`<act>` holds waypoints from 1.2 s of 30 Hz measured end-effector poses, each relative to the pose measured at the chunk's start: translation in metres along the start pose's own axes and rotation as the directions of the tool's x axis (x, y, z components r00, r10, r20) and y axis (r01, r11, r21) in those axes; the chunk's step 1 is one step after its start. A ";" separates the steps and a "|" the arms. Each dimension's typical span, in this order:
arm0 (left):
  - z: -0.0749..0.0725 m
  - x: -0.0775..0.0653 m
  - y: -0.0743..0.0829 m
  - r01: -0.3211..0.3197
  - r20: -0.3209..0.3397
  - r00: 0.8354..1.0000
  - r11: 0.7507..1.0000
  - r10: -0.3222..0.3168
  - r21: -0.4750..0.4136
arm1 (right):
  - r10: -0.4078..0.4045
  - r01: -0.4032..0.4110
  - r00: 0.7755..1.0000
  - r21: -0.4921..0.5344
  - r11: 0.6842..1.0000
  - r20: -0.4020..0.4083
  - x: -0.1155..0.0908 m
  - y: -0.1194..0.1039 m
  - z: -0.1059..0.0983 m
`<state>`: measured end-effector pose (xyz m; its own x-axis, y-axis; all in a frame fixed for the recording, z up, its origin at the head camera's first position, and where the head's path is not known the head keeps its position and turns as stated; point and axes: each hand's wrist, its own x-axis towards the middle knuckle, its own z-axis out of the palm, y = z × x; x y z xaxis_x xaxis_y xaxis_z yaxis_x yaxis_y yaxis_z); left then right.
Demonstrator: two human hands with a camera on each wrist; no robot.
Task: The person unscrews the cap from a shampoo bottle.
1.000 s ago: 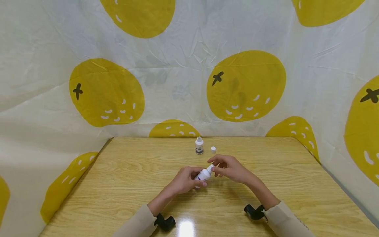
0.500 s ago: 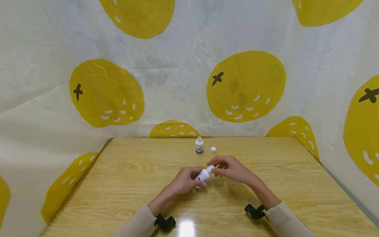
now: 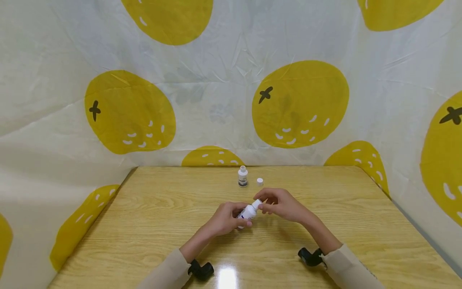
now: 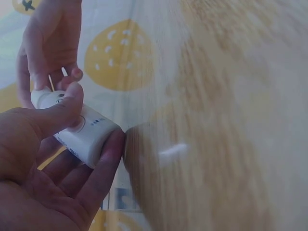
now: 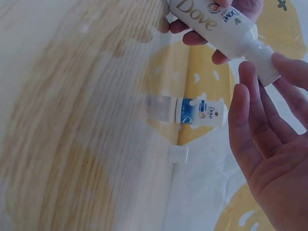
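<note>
My left hand (image 3: 224, 219) grips a small white Dove bottle (image 5: 211, 24) around its body and tilts it up to the right. The thumb lies over the front of the bottle, the other fingers behind and under its base. At the upper end, my right hand (image 3: 282, 204) pinches the white cap (image 5: 263, 62) between thumb and fingertips; the cap sits on the bottle's neck. In the left wrist view, the right hand (image 4: 50, 43) shows beyond the bottle (image 4: 89, 134).
Behind the hands a second white Dove bottle (image 3: 243, 177) stands upright without a cap, its neck bare. To its right a loose white cap (image 3: 260, 182) rests on the wooden table (image 3: 173, 188). A fruit-patterned cloth (image 3: 213, 112) hangs along the table's back edge.
</note>
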<state>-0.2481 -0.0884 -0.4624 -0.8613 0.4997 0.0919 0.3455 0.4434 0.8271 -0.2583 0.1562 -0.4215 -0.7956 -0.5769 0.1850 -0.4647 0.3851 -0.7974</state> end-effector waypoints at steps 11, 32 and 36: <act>-0.002 0.001 0.002 0.019 -0.011 1.000 0.997 -0.020 -0.074 | -0.004 0.002 0.998 -0.024 1.000 -0.058 -0.003 -0.002 -0.012; -0.041 0.014 -0.018 0.096 -0.158 0.980 0.983 -0.120 -0.153 | 0.039 -0.039 0.998 0.014 0.999 -0.044 -0.004 0.000 -0.014; -0.058 0.019 -0.024 0.129 -0.214 0.961 0.971 -0.172 -0.203 | 0.034 -0.033 0.999 0.020 0.999 -0.043 -0.004 0.000 -0.013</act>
<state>-0.2947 -0.1326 -0.4481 -0.9675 0.2445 0.0648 0.1490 0.3438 0.9272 -0.2606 0.1680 -0.4146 -0.8268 -0.5320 0.1827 -0.4305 0.3894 -0.8143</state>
